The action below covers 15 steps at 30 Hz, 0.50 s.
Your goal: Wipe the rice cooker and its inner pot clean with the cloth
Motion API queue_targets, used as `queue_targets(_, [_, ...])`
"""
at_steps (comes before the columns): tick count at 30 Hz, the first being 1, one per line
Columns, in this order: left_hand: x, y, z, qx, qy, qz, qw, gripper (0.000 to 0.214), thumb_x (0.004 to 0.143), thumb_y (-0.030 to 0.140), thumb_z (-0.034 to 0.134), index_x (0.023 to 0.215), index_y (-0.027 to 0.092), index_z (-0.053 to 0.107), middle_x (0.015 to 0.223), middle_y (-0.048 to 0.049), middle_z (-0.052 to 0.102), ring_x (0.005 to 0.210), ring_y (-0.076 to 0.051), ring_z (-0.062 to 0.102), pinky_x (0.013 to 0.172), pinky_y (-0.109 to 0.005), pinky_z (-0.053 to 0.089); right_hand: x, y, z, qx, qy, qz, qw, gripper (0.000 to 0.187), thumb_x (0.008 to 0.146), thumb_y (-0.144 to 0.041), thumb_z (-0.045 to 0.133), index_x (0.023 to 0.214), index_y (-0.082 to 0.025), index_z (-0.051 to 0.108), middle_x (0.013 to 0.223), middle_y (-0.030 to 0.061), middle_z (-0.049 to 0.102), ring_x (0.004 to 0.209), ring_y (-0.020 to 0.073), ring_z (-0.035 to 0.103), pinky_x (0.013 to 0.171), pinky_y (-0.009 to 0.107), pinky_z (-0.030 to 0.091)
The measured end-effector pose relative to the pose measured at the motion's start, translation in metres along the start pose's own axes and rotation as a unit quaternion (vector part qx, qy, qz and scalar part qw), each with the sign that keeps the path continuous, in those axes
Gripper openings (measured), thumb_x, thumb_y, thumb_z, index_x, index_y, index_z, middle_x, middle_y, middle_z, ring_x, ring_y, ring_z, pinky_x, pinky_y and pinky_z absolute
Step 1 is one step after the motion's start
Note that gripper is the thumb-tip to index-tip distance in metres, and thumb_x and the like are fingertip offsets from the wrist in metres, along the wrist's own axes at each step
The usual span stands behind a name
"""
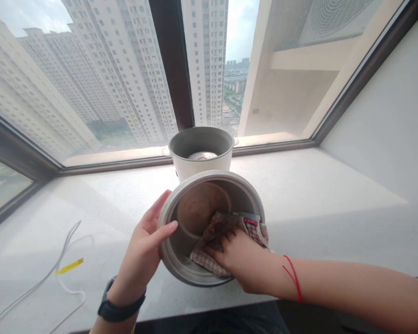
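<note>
1. While the left hand [142, 250] gripped the rim of the metal pot [209, 227], thumb hooked over the near-left edge and fingers curled round the outer wall, the pot was held tilted above the table [316, 204], its mouth turned toward the camera.
2. The right hand [240, 264] reached into the pot with its fingers bent and pressed down on a patterned cloth [226, 232], pinning it against the lower right of the inner wall; part of the cloth spilled over the rim on the right.
3. Inside the pot, besides the cloth and the fingers, only bare metal showed, with a dull brownish patch on the round bottom.
4. A dark watch [120, 308] sat on the left wrist, and a red string [294, 278] circled the right one.
5. Just behind the pot stood a white cooker body [202, 155] on the table, open at the top; a round plate lay at the bottom of its grey cavity.
6. Well to the left, a white cord [66, 246] with a yellow tag [69, 266] trailed across the table.
7. Beyond the table, the window [101, 83] showed tall apartment blocks.
</note>
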State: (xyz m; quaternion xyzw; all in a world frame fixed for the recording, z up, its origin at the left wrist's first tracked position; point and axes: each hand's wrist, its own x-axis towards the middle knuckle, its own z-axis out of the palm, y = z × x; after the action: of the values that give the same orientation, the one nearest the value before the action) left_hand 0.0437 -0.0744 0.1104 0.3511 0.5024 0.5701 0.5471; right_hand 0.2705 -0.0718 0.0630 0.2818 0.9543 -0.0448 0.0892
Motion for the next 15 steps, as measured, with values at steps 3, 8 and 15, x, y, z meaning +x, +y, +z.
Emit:
queue_targets(3, [-0.016,-0.042,0.017,-0.006,0.103,0.078,0.992,0.079,0.068,0.029,0.086,0.14,0.036,0.054,0.138,-0.0002,0.062,0.128,-0.026,0.056,0.104,-0.031,0.046,0.002,-0.002,-0.007,0.019,-0.012,0.014,1.0,0.097,0.067,-0.024,0.074,0.153,-0.016,0.032,0.125,0.0263,0.064,0.113,0.0407,0.062,0.094,0.054,0.043])
queue_targets(8, [-0.047,-0.117,0.033,-0.028,0.23,0.023,0.973,0.054,0.071,0.03,0.079,0.121,0.024,0.06,0.1,-0.0056,0.073,0.098,-0.028,0.069,0.091,-0.041,0.053,0.006,-0.006,-0.003,0.035,0.023,0.013,0.999,0.09,0.071,-0.024,0.071,0.152,-0.015,0.034,0.131,0.0258,0.061,0.118,0.0407,0.059,0.096,0.053,0.043])
queue_targets(15, [-0.037,-0.063,0.037,-0.136,0.177,-0.044,0.974,0.057,0.053,0.013,0.079,0.106,0.022,0.061,0.087,-0.0011,0.074,0.075,-0.02,0.068,0.068,-0.028,0.055,0.002,0.003,-0.012,0.027,-0.016,0.015,0.999,0.098,0.064,-0.022,0.076,0.152,-0.016,0.035,0.125,0.0241,0.064,0.111,0.0381,0.062,0.096,0.052,0.041])
